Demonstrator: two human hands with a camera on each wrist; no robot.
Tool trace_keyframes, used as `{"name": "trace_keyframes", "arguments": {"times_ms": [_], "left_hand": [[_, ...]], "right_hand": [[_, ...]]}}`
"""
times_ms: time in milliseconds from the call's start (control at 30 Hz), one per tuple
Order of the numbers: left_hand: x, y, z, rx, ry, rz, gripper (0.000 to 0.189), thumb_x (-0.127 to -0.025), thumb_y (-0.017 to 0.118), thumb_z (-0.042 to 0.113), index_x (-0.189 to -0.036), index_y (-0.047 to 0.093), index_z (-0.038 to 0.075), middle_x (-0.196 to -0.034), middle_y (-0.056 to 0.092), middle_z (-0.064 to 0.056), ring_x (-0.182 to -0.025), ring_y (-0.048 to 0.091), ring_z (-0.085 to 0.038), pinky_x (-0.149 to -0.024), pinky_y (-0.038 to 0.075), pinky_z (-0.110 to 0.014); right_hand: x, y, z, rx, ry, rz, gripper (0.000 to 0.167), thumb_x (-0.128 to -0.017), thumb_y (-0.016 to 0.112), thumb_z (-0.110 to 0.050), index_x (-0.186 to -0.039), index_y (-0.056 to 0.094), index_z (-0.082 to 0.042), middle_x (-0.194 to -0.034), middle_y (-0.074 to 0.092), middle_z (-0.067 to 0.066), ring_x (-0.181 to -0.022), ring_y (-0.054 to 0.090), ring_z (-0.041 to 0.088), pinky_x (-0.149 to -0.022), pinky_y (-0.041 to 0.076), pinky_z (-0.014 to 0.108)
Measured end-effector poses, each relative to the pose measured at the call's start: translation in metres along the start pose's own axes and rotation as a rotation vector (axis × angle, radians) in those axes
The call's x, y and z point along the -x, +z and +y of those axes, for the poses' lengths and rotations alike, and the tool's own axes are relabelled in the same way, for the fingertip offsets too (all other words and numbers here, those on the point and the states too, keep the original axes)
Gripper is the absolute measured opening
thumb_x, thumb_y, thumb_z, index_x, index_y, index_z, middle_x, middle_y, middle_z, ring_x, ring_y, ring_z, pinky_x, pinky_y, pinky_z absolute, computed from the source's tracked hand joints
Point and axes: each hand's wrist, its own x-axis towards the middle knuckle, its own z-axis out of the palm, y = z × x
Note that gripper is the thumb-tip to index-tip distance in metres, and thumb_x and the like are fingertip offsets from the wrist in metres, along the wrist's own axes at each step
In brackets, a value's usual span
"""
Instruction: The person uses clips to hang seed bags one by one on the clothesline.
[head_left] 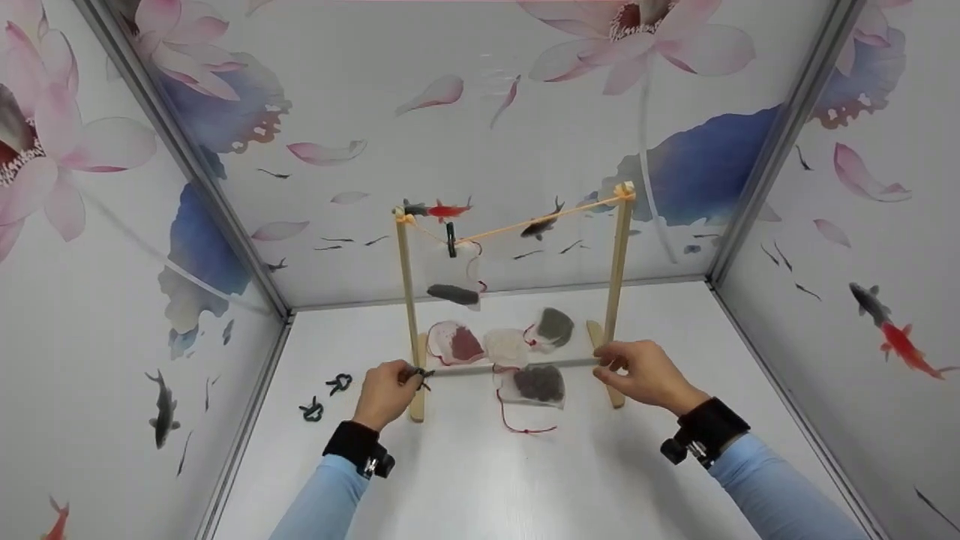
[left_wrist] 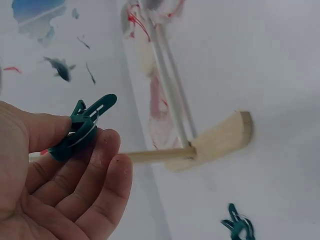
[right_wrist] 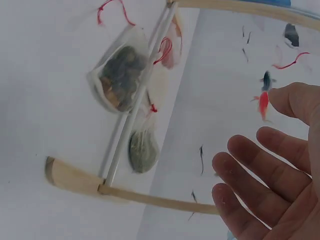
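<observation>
My left hand (head_left: pixel 388 391) pinches a dark green plastic clip (left_wrist: pixel 82 127) between thumb and fingers, beside the left post of a wooden rack (head_left: pixel 618 277). My right hand (head_left: pixel 646 375) holds nothing; its fingers are loosely bent near the right post, and the right wrist view shows its palm bare. An orange cord (head_left: pixel 540 220) runs between the post tops. From it a clip (head_left: pixel 451 240) hangs a sheer drawstring bag (head_left: pixel 454 294) with dark contents. Several more drawstring bags lie around the rack's lower bar, one with dark chunks (right_wrist: pixel 120 80) in front of it.
Two green clips lie left of my left hand, one upper clip (head_left: pixel 340 384) and one lower clip (head_left: pixel 311 409). A bag with reddish contents (head_left: pixel 465 345) and one with greenish contents (head_left: pixel 555 328) lie behind the bar. Printed panels enclose the white table (head_left: pixel 480 472).
</observation>
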Motion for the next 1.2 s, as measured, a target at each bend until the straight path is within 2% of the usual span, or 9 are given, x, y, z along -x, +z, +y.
{"name": "trace_keyframes", "arguments": {"times_ms": [167, 367, 467, 600, 700, 800, 967, 1100, 1200], "left_hand": [[-0.002, 0.004, 0.035, 0.063, 0.097, -0.019, 0.011, -0.103, 0.075, 0.013, -0.107, 0.084, 0.007, -0.082, 0.078, -0.003, -0.068, 0.06, -0.008, -0.065, 0.048, -0.026], [-0.003, 0.014, 0.066, 0.218, 0.178, -0.086, 0.012, -0.104, 0.075, 0.01, -0.11, 0.083, 0.004, -0.089, 0.084, -0.009, -0.076, 0.074, -0.01, -0.071, 0.058, -0.024], [-0.004, 0.022, 0.081, 0.23, 0.223, -0.118, 0.013, -0.105, 0.075, 0.009, -0.113, 0.083, 0.004, -0.094, 0.085, -0.01, -0.08, 0.077, -0.012, -0.073, 0.06, -0.024], [-0.003, 0.032, 0.103, 0.188, 0.284, -0.138, 0.013, -0.104, 0.076, 0.009, -0.115, 0.083, 0.006, -0.098, 0.086, -0.008, -0.083, 0.078, -0.012, -0.076, 0.061, -0.025], [-0.004, 0.036, 0.118, 0.228, 0.31, -0.155, 0.013, -0.104, 0.076, 0.009, -0.115, 0.083, 0.005, -0.099, 0.086, -0.009, -0.085, 0.081, -0.015, -0.077, 0.063, -0.026], [-0.006, 0.041, 0.129, 0.268, 0.317, -0.16, 0.013, -0.103, 0.077, 0.009, -0.115, 0.083, 0.006, -0.099, 0.087, -0.009, -0.085, 0.081, -0.015, -0.076, 0.061, -0.024], [-0.009, 0.047, 0.136, 0.303, 0.304, -0.158, 0.012, -0.102, 0.078, 0.009, -0.112, 0.084, 0.006, -0.098, 0.086, -0.01, -0.085, 0.081, -0.016, -0.075, 0.06, -0.022], [-0.01, 0.051, 0.137, 0.438, 0.24, -0.217, 0.013, -0.103, 0.078, 0.008, -0.114, 0.082, 0.002, -0.101, 0.086, -0.016, -0.086, 0.083, -0.021, -0.074, 0.066, -0.023], [-0.011, 0.053, 0.137, 0.526, 0.186, -0.27, 0.015, -0.104, 0.078, 0.008, -0.115, 0.082, 0.0, -0.103, 0.085, -0.021, -0.086, 0.083, -0.021, -0.073, 0.068, -0.027]], "right_hand": [[-0.009, 0.006, -0.019, -0.08, -0.05, -0.004, 0.016, -0.098, 0.084, -0.013, -0.113, 0.083, -0.007, -0.098, 0.086, 0.008, -0.084, 0.082, 0.022, -0.078, 0.069, 0.047], [-0.023, 0.017, -0.044, -0.133, -0.117, -0.029, 0.012, -0.097, 0.086, -0.013, -0.108, 0.084, -0.01, -0.097, 0.086, 0.004, -0.085, 0.082, 0.02, -0.079, 0.07, 0.043], [-0.028, 0.022, -0.058, -0.183, -0.153, -0.051, 0.013, -0.096, 0.087, -0.014, -0.108, 0.083, -0.01, -0.098, 0.085, 0.005, -0.086, 0.082, 0.022, -0.079, 0.07, 0.041], [-0.033, 0.03, -0.076, -0.18, -0.169, -0.064, 0.031, -0.095, 0.091, -0.021, -0.121, 0.08, -0.007, -0.111, 0.085, 0.009, -0.094, 0.082, 0.027, -0.081, 0.07, 0.041], [-0.036, 0.038, -0.085, -0.141, -0.145, -0.069, 0.052, -0.094, 0.093, -0.028, -0.137, 0.074, -0.005, -0.127, 0.083, 0.013, -0.101, 0.082, 0.028, -0.085, 0.069, 0.043], [-0.038, 0.045, -0.089, -0.145, -0.121, -0.075, 0.059, -0.094, 0.094, -0.027, -0.143, 0.071, -0.003, -0.132, 0.082, 0.014, -0.102, 0.082, 0.028, -0.088, 0.069, 0.045], [-0.037, 0.052, -0.089, -0.152, -0.083, -0.038, 0.051, -0.093, 0.094, -0.019, -0.137, 0.075, -0.005, -0.123, 0.084, 0.011, -0.098, 0.083, 0.028, -0.086, 0.07, 0.044], [-0.035, 0.057, -0.083, -0.143, -0.075, 0.024, 0.047, -0.09, 0.095, -0.013, -0.133, 0.078, -0.002, -0.118, 0.085, 0.014, -0.093, 0.084, 0.032, -0.082, 0.07, 0.047], [-0.035, 0.06, -0.076, -0.146, -0.13, 0.066, 0.045, -0.089, 0.095, -0.007, -0.13, 0.079, -0.001, -0.115, 0.086, 0.017, -0.088, 0.085, 0.032, -0.078, 0.07, 0.046]]}}
